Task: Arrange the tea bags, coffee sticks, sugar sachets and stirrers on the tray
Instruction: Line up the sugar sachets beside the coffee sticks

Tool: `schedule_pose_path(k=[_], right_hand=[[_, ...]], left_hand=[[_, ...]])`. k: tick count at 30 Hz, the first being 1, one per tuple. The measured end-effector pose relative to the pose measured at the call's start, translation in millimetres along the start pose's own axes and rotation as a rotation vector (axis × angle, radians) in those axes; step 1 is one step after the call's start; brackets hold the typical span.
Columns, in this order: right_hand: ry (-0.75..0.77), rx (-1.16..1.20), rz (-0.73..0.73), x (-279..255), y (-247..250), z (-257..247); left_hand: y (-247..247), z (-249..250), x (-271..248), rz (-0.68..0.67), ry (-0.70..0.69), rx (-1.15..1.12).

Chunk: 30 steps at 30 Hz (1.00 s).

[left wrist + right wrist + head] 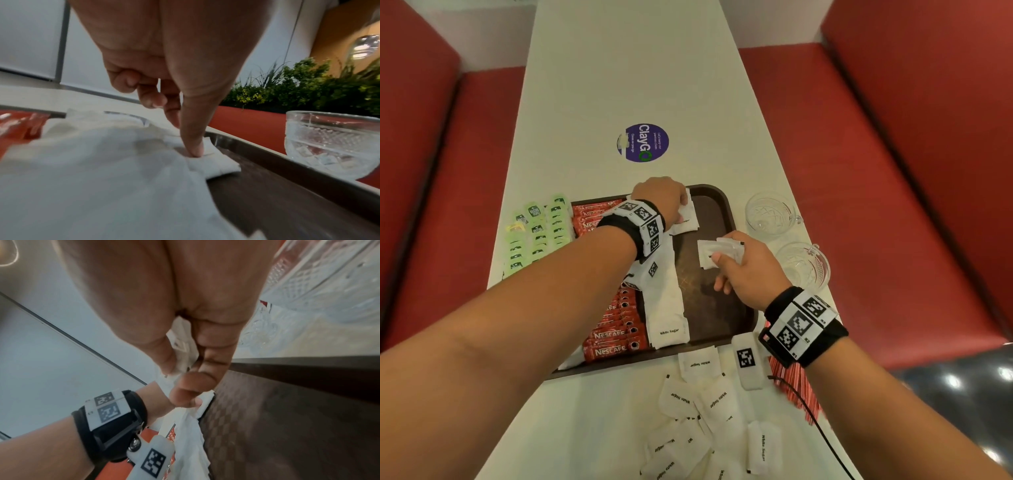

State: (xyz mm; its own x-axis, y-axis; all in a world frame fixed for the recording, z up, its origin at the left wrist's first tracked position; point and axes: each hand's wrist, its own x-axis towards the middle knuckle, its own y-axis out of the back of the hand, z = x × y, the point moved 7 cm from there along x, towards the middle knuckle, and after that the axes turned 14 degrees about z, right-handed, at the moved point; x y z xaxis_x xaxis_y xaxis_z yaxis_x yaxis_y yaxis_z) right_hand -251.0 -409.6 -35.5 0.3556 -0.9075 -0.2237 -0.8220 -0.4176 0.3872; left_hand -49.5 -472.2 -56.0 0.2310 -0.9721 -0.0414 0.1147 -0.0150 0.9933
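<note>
1. The left hand reaches across the upper middle of the head view to the far end of the brown tray, wrist bent downward. In the left wrist view its thumb presses straight down on a white sugar sachet; the other fingers curl in above without gripping anything that shows.
2. The right hand hovers over the tray's right side, just right of centre in the head view. Its thumb and fingers pinch a small bunch of white sachets, seen edge-on in the right wrist view.
3. A row of sugar sachets runs down the tray's middle; the nearest one reads "White Sugar".
4. Red coffee sticks marked "NESCAFE" lie along the tray's left side.
5. Loose sachets, several reading "White Sugar", are scattered on the white table at lower centre.
6. Green tea bags sit on the table left of the tray; their print is too small to read.
7. Red stirrers lie below the right wrist, at lower right.
8. A round purple sticker above the tray reads "ClayGo".
9. Two clear glass cups stand right of the tray.
10. Both wrists wear black bands with square black-and-white markers.
</note>
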Motion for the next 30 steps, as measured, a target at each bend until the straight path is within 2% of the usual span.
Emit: schedule_pose_path(k=[3, 6, 8, 13, 16, 21, 24, 27, 30], right_hand=[[0.007, -0.032, 0.015, 2, 2, 1], [0.012, -0.034, 0.006, 3, 1, 0], [0.009, -0.023, -0.004, 2, 2, -1], [-0.005, 0.010, -0.014, 2, 3, -1], [0.003, 0.002, 0.002, 3, 4, -1], [0.025, 0.020, 0.022, 6, 5, -4], [0.036, 0.035, 0.035, 8, 3, -7], [0.037, 0.049, 0.047, 10, 1, -7], [0.022, 0.040, 0.058, 11, 0, -3]], left_hand=[[-1, 18, 2, 0.022, -0.145, -0.059], [-7, 33, 1, -0.038, -0.284, -0.004], [-10, 37, 0, -0.073, -0.325, 0.039], [-13, 31, 0, -0.124, -0.290, 0.042], [-3, 33, -4, -0.084, -0.288, -0.004], [47, 39, -28, 0.066, -0.254, -0.320], [65, 40, -51, -0.017, -0.235, -0.513], [62, 41, -66, -0.096, -0.302, -0.476], [63, 24, -60, 0.007, -0.220, -0.488]])
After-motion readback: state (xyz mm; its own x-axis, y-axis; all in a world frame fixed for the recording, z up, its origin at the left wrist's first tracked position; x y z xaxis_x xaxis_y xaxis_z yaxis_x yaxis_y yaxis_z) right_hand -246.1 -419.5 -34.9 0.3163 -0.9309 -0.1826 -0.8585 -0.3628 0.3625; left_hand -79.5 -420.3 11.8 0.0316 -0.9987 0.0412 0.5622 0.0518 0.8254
